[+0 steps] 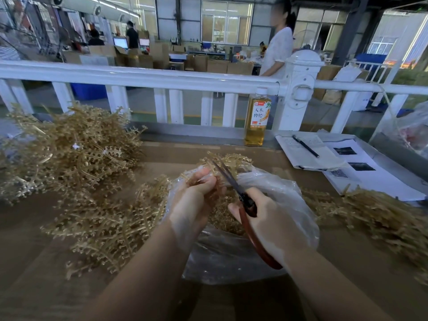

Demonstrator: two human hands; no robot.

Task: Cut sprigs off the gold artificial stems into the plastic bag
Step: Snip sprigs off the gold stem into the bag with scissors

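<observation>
While mid-cut over the open plastic bag (273, 191) at lower centre of frame: step in hand judged as snipping a sprig from the gold stem (203, 174) held just above the bag mouth. Left hand (196, 198), centre frame, fingers curled and pinching the stem near its lower end. Right hand (266, 218), just right of it, wrapped round the red handles of the scissors (234, 184); blades angled up and left, slightly parted, tips at the sprig tuft (231, 161) above the left fingertips. Stem between the two hands, touching the blades or very near; exact contact not resolvable. Cut sprigs already in the bag, below both hands. Uncut pile of stems (69, 154) at left of frame, well apart from the hands; another heap (370, 209) at right. Next move likely: close blades, let piece drop into bag, re-grip further along stem.
</observation>
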